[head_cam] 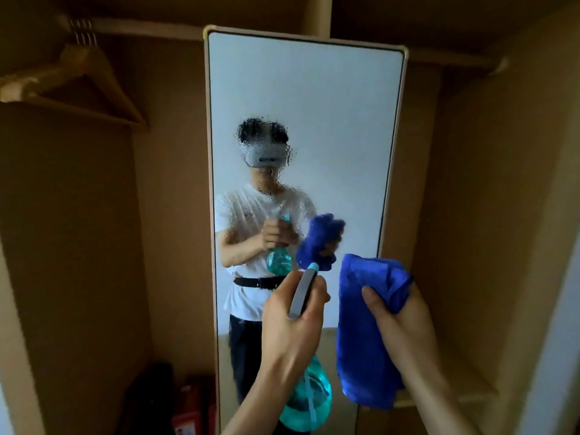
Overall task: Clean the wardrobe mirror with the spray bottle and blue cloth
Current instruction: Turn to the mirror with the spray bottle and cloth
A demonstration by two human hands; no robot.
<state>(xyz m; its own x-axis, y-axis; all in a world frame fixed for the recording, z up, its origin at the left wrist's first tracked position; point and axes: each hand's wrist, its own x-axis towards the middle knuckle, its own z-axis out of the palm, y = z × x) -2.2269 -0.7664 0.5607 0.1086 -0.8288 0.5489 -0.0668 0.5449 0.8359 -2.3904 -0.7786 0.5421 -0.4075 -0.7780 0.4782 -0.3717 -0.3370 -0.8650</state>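
A tall framed wardrobe mirror [314,105] stands upright in the middle of the wardrobe. Spray droplets cover its middle part, blurring the reflection of a person. My left hand [292,324] grips the grey-topped head of a teal spray bottle [309,400], with the nozzle pointing at the glass. The bottle's round body hangs below that hand. To the right, my right hand [398,315] holds a folded blue cloth [361,334] close in front of the mirror's lower right edge. The cloth hangs down from the fingers.
Wooden hangers [78,76] hang on the rail at upper left. A dark bag [150,400] and a red box [191,409] sit on the wardrobe floor at lower left. A wooden shelf [464,387] runs behind the cloth at right. Brown wardrobe walls close both sides.
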